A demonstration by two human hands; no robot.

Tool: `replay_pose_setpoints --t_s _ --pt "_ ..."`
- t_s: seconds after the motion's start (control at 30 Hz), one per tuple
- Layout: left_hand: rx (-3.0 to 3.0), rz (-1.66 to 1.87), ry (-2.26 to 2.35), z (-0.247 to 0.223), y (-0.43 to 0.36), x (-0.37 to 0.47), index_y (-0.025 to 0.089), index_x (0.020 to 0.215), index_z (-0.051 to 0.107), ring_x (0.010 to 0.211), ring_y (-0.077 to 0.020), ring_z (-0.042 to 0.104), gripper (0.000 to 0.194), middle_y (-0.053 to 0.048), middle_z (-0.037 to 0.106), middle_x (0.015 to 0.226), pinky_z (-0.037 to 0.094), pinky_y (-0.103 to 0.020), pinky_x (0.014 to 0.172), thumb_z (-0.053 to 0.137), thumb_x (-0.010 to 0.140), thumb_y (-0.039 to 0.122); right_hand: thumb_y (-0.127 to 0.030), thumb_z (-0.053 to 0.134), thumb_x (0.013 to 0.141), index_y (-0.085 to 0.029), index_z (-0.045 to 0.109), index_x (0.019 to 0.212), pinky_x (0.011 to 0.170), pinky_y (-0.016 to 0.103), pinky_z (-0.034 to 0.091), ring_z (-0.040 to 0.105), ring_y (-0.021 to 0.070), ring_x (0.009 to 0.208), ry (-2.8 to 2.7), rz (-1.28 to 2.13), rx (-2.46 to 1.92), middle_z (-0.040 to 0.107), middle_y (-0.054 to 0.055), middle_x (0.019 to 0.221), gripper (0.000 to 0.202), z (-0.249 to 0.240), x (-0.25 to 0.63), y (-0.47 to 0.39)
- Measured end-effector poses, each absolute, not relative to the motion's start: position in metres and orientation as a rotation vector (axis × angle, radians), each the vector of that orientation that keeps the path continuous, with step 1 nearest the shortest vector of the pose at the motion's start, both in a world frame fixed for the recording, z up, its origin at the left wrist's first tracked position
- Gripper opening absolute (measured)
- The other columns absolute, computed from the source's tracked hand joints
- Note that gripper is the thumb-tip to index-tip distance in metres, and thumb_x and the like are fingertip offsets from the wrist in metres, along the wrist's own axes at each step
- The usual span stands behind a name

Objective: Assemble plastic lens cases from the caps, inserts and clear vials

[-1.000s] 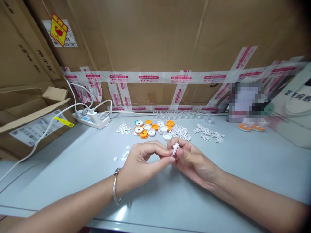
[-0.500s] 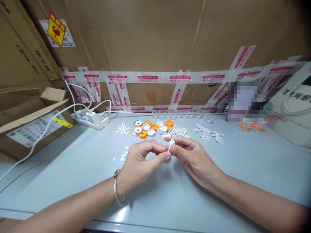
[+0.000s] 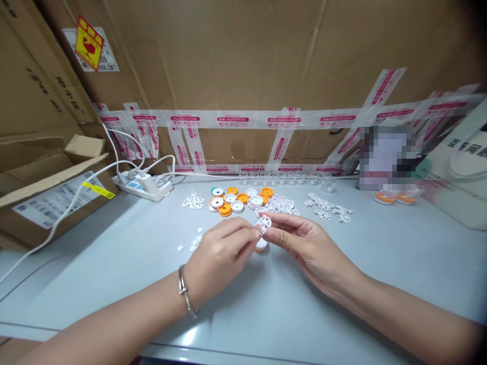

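Note:
A small white plastic part (image 3: 265,221), round with cut-out openings, is pinched between both hands above the table. My left hand (image 3: 222,253), with a silver bracelet at its wrist, closes its thumb and fingers on the part's lower left side. On the right edge, my right hand (image 3: 304,241) grips it between thumb and index finger. Under the hands, partly hidden, lies a white and orange round piece (image 3: 261,246). Similar white openwork parts (image 3: 280,204) are heaped just beyond my right fingers. Orange and white round caps (image 3: 238,206) are grouped beyond my left hand.
Small white discs (image 3: 180,248) lie left of my left hand, with white pegged pieces (image 3: 193,199) farther back. Clear cups (image 3: 285,178) line the back edge. More openwork parts (image 3: 323,205) lie right. A power strip (image 3: 146,188) and cardboard box (image 3: 57,187) stand left.
The white part has been turned, so its round openwork face now shows. My left hand has rolled over, its back more to the camera, uncovering more of the white and orange piece below.

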State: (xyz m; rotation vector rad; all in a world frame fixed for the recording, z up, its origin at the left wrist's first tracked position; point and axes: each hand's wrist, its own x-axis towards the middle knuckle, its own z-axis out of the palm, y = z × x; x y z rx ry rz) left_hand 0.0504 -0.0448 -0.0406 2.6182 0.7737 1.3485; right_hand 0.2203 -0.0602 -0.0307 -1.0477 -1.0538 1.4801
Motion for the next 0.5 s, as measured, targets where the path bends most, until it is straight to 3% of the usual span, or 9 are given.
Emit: replay_pose_setpoints --t_s 0.23,0.5 --pt "3.044 1.234 0.860 -0.0415 -0.0505 0.0506 0.012 0.082 0.059 0.073 -0.0142 0.058 0.013 -0.005 0.064 0.079 0.049 -0.028 0.064 0.046 0.086 0.011 -0.027 0.076 0.061 -0.022 0.069 0.084 0.068 0.026 0.050 0.062 0.0129 0.072 -1.065 1.399 -1.125 0.068 0.000 0.075 0.024 -0.0298 0.2174 -0.0630" --pt "3.128 1.230 0.835 -0.0404 -0.0539 0.0513 0.010 0.084 0.059 0.070 -0.0143 0.057 0.010 -0.006 0.065 0.077 0.048 -0.027 0.061 0.049 0.085 0.010 -0.027 0.076 0.061 -0.022 0.069 0.079 0.065 0.022 0.050 0.059 0.0110 0.070 -1.056 1.415 -1.079 0.066 -0.001 0.071 0.020 -0.0301 0.2156 -0.0634"
